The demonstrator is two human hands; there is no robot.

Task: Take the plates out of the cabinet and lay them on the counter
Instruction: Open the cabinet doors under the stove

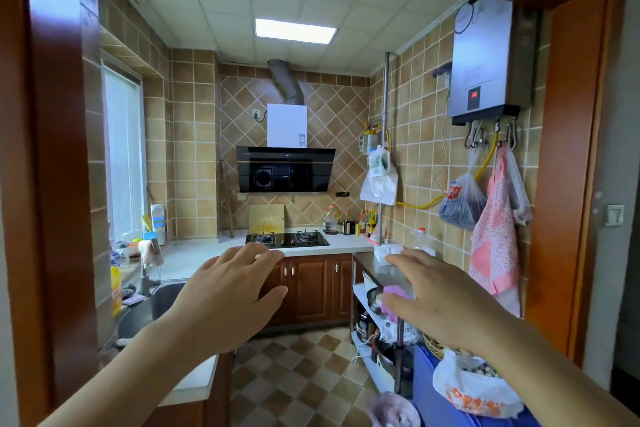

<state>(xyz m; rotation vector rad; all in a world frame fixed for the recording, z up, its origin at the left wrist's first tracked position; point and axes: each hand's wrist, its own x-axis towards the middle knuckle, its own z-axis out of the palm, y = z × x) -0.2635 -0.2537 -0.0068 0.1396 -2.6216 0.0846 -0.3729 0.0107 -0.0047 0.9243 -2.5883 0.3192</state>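
At the far left, the sink (166, 298) sat in the pale counter (194, 256), with a tap (147, 279) and bottles crowded against the window side. The left hand (225, 298) was stretched forward in mid-air, palm down, fingers straight and slightly spread, thumb out to the side; it held nothing and touched nothing. Beyond its fingertips, at the back of the room, the gas hob (287, 239) lay on the counter under the black hood (285, 170). Below that counter stood the brown cabinet (311, 288), its doors closed, well apart from both hands and seen in the gap between them. No plates were visible, so where they lay could not be told. The right hand (440, 302) was also raised with its back up, fingers extended and relaxed, gripping nothing; it hung in front of a metal rack (377, 270) whose shelves carried a bowl (372, 300) and what might have been a pink cloth (398, 291), though the blur made that uncertain. On the right wall hung plastic bags (462, 201) and a patterned apron (495, 236) below a water heater (485, 59).
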